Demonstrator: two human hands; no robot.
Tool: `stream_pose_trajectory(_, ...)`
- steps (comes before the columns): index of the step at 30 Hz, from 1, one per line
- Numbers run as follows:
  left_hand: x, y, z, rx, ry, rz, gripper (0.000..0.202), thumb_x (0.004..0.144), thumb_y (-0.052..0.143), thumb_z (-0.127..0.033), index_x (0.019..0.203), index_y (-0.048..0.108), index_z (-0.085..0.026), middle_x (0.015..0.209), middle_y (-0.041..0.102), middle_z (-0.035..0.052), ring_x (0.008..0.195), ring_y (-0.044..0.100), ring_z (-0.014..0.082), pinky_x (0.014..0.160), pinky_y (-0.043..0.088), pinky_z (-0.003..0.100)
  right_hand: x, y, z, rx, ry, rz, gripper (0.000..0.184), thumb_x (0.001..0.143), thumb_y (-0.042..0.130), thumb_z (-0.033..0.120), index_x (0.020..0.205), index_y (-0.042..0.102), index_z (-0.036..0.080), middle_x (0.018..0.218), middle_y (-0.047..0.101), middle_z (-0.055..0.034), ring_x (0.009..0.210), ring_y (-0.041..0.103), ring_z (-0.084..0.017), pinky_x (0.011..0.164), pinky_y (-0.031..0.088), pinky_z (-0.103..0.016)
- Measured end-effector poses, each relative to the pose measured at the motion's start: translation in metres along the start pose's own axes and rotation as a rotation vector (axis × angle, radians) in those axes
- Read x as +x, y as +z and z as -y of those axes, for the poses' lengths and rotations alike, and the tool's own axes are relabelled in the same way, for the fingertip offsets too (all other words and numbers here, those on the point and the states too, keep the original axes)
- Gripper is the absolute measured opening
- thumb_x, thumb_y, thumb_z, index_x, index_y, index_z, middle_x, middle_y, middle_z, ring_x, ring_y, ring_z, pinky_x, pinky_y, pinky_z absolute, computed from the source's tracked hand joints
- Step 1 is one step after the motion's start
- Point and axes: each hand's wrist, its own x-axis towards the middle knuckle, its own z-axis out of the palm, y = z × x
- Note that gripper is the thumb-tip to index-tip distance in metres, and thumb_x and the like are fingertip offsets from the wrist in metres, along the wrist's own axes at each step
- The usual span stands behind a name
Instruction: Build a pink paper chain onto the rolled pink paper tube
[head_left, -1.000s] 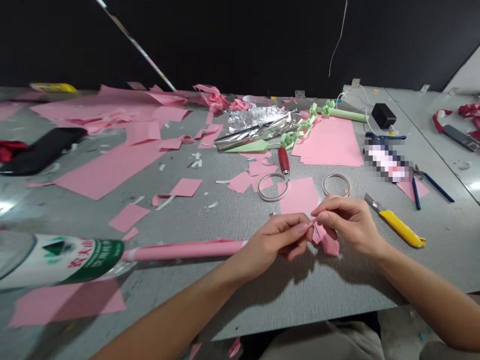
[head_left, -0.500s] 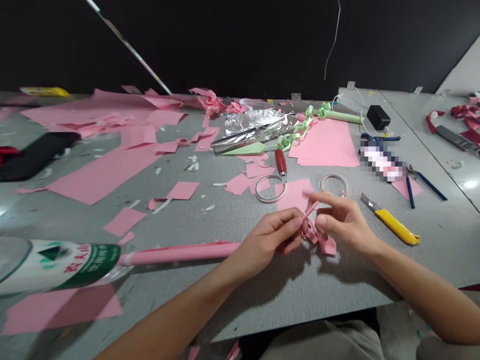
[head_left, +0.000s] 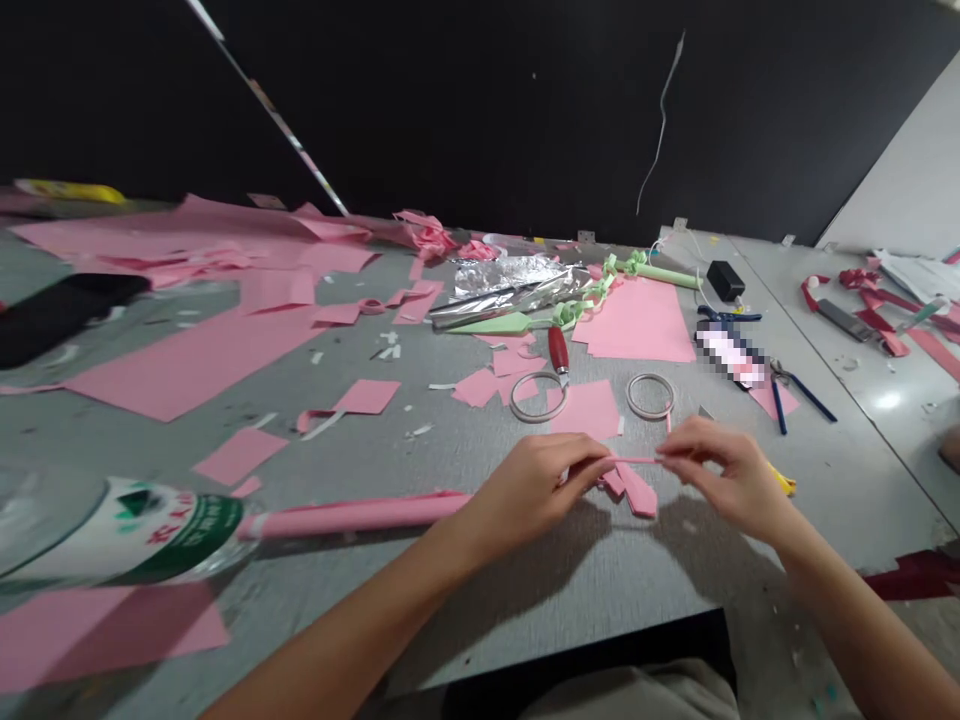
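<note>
Two bare hands are over the grey bench (head_left: 457, 445), with one thin pink strip (head_left: 634, 460) stretched between them. The left hand (head_left: 541, 478) pinches one end, thumb and fingers pressed together on it. The right hand (head_left: 724, 475) pinches the other end in the same way. The strip looks straight and flat across the gap. Some pink scraps (head_left: 640, 490) lie close to it, near the hands. Farther back is a square of pink paper (head_left: 589, 408), with a metal ring (head_left: 513, 397) on its left and another ring on its right. A red handle (head_left: 558, 350) touches the left ring. The right hand hides most of a yellow knife (head_left: 784, 481). Over on the left, a big bottle (head_left: 172, 528) lies on its side, and its neck end is right by a long pink paper roll (head_left: 360, 513).
</note>
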Motion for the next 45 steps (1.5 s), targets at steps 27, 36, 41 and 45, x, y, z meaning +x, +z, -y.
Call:
stream_pose_trajectory(27,0.101,0.045,0.028,0.605,0.086,0.246,0.009,0.101,0.066,-0.011,0.103,0.075,-0.015,0.11,0.076,0.0115,0.103,0.073,0.0273,0.09,0.055,0.037,-0.022,-0.018,-0.05,-0.451,0.08,-0.071,0.024,0.103,0.057,0.02,0.117,0.076,0.023,0.124,0.079,-0.0103,0.101,0.076,-0.025,0.09,0.058,-0.04)
stream_pose_trajectory(36,0.097,0.042,0.03,0.659,0.046,0.27,0.014,0.102,0.07,-0.023,0.112,0.074,-0.014,0.117,0.078,0.0125,0.097,0.078,0.0275,0.081,0.058,0.034,0.043,-0.023,-0.054,-0.49,-0.021,0.082,0.049,0.086,0.055,0.004,0.126,0.076,0.023,0.136,0.078,-0.0079,0.108,0.077,-0.026,0.096,0.057,-0.039)
stream_pose_trajectory(41,0.091,0.032,0.029,0.614,0.08,0.206,0.012,0.106,0.06,-0.012,0.108,0.072,-0.015,0.109,0.079,0.0105,0.1,0.077,0.0254,0.086,0.058,0.034,0.051,-0.019,-0.048,-0.514,-0.073,0.125,0.042,0.093,0.058,0.009,0.129,0.073,0.025,0.133,0.078,-0.0079,0.095,0.076,-0.023,0.086,0.054,-0.035)
stream_pose_trajectory(45,0.055,0.002,0.019,0.528,0.102,0.111,0.017,0.113,0.051,-0.019,0.111,0.068,-0.015,0.107,0.077,0.0096,0.102,0.074,0.0241,0.091,0.056,0.036,0.053,-0.011,-0.025,-0.442,-0.081,0.21,0.02,0.105,0.06,0.027,0.111,0.078,0.023,0.104,0.082,-0.006,0.084,0.073,-0.02,0.076,0.049,-0.031)
